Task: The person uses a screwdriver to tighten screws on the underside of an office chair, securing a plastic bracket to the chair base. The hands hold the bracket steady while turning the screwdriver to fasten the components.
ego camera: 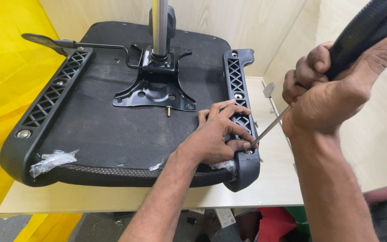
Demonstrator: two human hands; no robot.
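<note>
Step in hand: you were driving the bolt [248,151] at the near end of the right armrest bracket [240,103], by my reading of the tool's place.
Seat: the upturned chair seat [113,130] lay on the pale table [274,179], its underside up, with the black mechanism plate [155,92] and chrome column [159,22] at 12 o'clock.
Left hand: your left hand [216,136] lay spread over the seat's 4 o'clock corner, fingertips pinched at the bolt head, closed on nothing else.
Right hand: your right hand [323,96] was wrapped tight round the handle of the driver [272,125], up at 2 o'clock from the bolt; the shaft ran down to the bolt head.
Black arm piece: a dark padded part [368,27] crossed above your right fist; whether you held it too, I could not tell.
Next move calls for: keeping the tip seated and the shaft in line with the bolt, and steady downward pressure on the bracket.
Other bracket: the left bracket [52,94] at 9 o'clock showed its bolts in place.
</note>
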